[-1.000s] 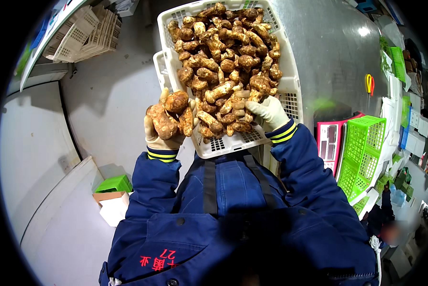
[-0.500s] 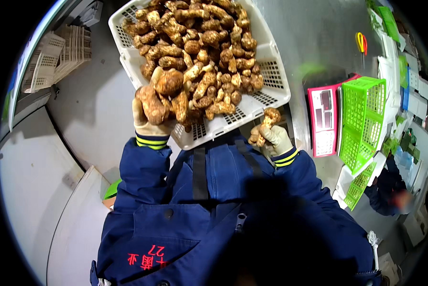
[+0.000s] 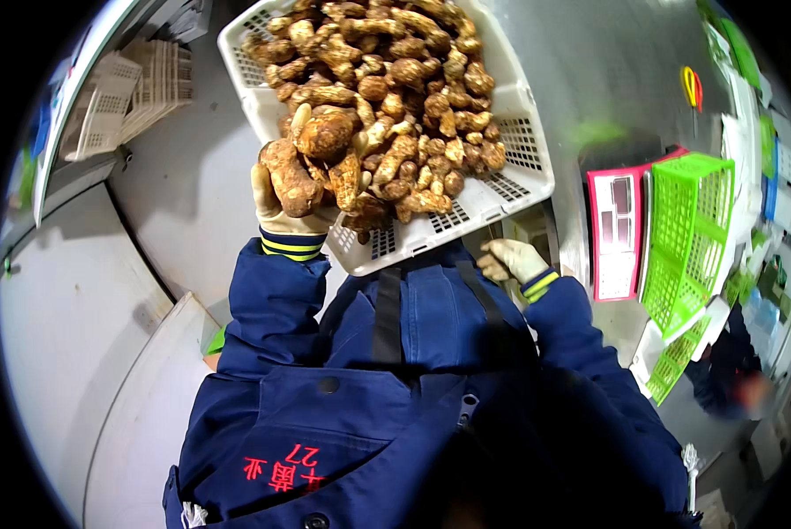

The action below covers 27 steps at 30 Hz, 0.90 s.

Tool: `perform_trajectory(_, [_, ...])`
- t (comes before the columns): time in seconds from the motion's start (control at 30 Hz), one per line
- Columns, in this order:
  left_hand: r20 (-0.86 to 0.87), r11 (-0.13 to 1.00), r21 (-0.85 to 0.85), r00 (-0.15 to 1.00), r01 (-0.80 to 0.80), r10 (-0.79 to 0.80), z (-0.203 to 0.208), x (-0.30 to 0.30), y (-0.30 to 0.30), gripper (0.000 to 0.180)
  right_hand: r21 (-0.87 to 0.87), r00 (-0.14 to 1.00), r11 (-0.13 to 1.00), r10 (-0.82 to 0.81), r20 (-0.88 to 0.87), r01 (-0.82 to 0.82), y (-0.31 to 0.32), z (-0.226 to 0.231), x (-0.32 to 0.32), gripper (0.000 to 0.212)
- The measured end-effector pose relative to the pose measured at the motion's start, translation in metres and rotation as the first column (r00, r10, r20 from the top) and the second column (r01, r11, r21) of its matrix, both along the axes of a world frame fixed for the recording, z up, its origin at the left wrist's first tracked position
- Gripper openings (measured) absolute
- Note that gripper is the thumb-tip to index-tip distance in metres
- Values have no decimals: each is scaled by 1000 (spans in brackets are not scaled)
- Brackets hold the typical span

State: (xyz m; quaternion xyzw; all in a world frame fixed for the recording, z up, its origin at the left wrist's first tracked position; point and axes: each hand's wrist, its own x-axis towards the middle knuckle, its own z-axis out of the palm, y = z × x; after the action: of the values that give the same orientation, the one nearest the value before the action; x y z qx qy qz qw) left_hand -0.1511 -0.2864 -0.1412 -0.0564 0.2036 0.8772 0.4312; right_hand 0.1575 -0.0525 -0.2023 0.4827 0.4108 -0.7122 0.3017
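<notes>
A white perforated plastic basket (image 3: 488, 201) full of brown and cream mushrooms (image 3: 395, 97) fills the upper middle. At its near left corner my left hand (image 3: 276, 210), in a cream glove, is closed round several large mushrooms (image 3: 291, 179), with fingers showing behind and between them. My right hand (image 3: 514, 258), also gloved, is just beyond the basket's near right edge. Its fingers are loosely bent and slightly apart, and no mushroom shows in them. Below it, a pale container (image 3: 537, 231) is partly hidden by the basket and the hand.
On the metal table (image 3: 625, 53) to the right are a red and white scale (image 3: 616, 234), a green plastic basket (image 3: 691, 238) and scissors with red and yellow handles (image 3: 693, 86). White crates (image 3: 153, 93) are stacked at the far left. Another person (image 3: 726, 370) is at the right.
The mushrooms my right hand held have left it, and it has dropped slightly with its fingers loosened. My left hand still holds its large mushrooms. The whole view has shifted a little.
</notes>
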Motion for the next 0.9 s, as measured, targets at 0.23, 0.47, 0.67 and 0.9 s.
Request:
perform_trajectory(0.23, [-63,984,113,987,-140,148,-4,-18,-57,91,631,572,696,687,-447,-343,-24,91,-163,25])
perform_trajectory(0.47, [-60,979,31,977,-203,205,2,7,-66,87,956,128,-294,948,291,7,-65,5,-262,40])
perform_trajectory(0.67, [73,985,12,983,-172,171,-4,30,-64,91,152,805,982,176,-566,-108,-27,29,-234,53])
perform_trajectory(0.9, [81,988,142,994,67,-79,8,31,-7,84,-362,757,910,-380,-531,203,-17,88,-171,59])
